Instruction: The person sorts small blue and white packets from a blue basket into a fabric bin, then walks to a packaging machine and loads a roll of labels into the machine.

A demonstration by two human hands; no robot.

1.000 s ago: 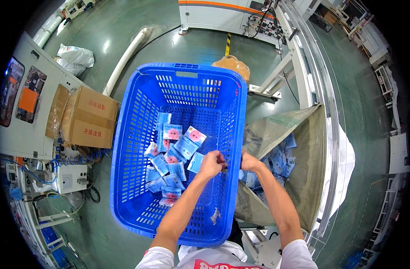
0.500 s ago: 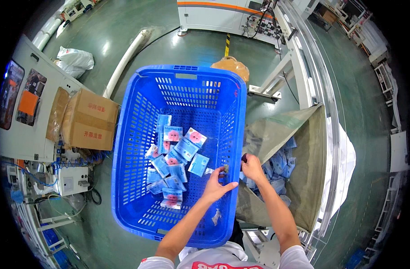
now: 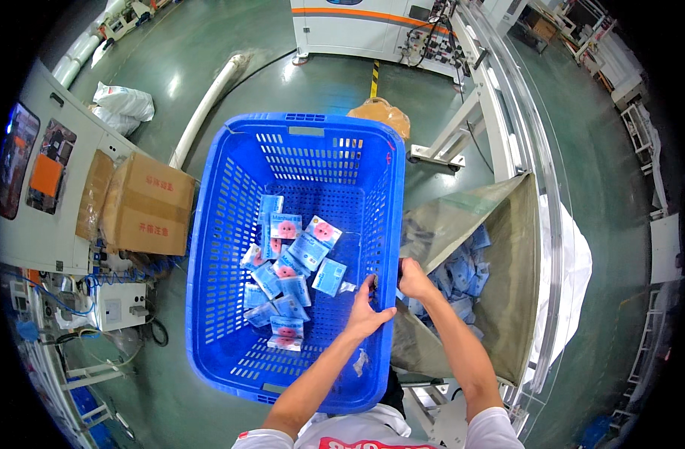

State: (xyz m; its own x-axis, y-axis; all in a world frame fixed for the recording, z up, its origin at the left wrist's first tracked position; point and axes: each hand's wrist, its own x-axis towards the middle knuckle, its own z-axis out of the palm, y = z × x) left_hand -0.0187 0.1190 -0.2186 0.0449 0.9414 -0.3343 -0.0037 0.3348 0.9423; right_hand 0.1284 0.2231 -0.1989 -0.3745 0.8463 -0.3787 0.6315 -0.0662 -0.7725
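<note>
Blue basket (image 3: 195, 299), khaki sack (image 3: 511, 314) hold packets (image 3: 330, 277); left hand (image 3: 363, 318), right hand (image 3: 417, 280) flank rim (image 3: 396, 194), grip unclear

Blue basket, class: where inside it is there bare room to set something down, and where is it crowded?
The blue basket shows bare floor between the packets and the far wall; a narrower patch lies between the packets and the left forearm. Crowded: left of centre, where packets overlap, and by the right wall, where the left hand is.

An open-topped blue plastic basket (image 3: 396, 191) with slotted walls holds loosely heaped blue-and-white packets (image 3: 310, 251), mostly left of centre.
</note>
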